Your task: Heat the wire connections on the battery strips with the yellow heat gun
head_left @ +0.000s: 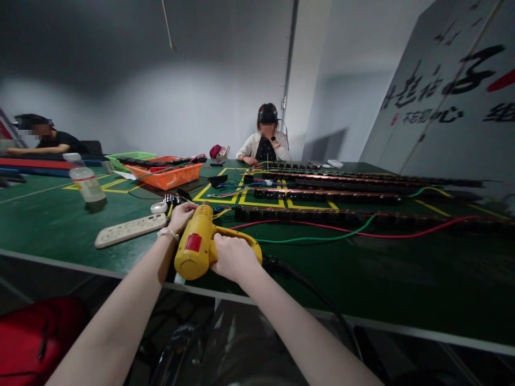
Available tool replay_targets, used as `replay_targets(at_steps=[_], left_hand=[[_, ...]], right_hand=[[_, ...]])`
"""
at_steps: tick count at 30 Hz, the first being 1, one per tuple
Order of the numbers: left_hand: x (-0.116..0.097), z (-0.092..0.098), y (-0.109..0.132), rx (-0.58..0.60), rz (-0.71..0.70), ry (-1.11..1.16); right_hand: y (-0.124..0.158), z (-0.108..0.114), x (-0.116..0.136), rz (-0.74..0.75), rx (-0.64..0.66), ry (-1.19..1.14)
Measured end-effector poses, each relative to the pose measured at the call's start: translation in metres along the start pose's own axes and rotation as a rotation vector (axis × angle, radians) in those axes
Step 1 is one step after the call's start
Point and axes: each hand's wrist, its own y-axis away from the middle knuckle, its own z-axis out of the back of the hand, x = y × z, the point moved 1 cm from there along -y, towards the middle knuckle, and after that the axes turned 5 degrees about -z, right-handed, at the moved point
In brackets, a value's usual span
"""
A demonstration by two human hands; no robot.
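My right hand is wrapped round the handle of a yellow heat gun, which has a red label on its body. The gun's nozzle points away from me, over the green table. Just left of the nozzle, my left hand has its fingers curled and pressed together. The gun partly hides them, and whatever they grip is too small to make out. Yellow wires emerge beyond the nozzle and lead toward the nearest long black strip. A small black part with pale pins lies beside my left fingers.
A beige phone and a white earbud case lie left of my hands. Farther off stand a water bottle and an orange basket. Red and green wires cross the right side. One person sits opposite, another far left.
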Motion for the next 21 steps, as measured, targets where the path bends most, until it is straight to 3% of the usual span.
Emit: replay_targets(at_steps=[12, 21], left_hand=[[0.014, 0.0, -0.01, 0.022, -0.018, -0.13], [0.001, -0.002, -0.006, -0.017, -0.007, -0.088]], right_hand=[[0.015, 0.014, -0.015, -0.069, 0.076, 0.025], [0.027, 0.024, -0.02, -0.107, 0.104, 0.051]])
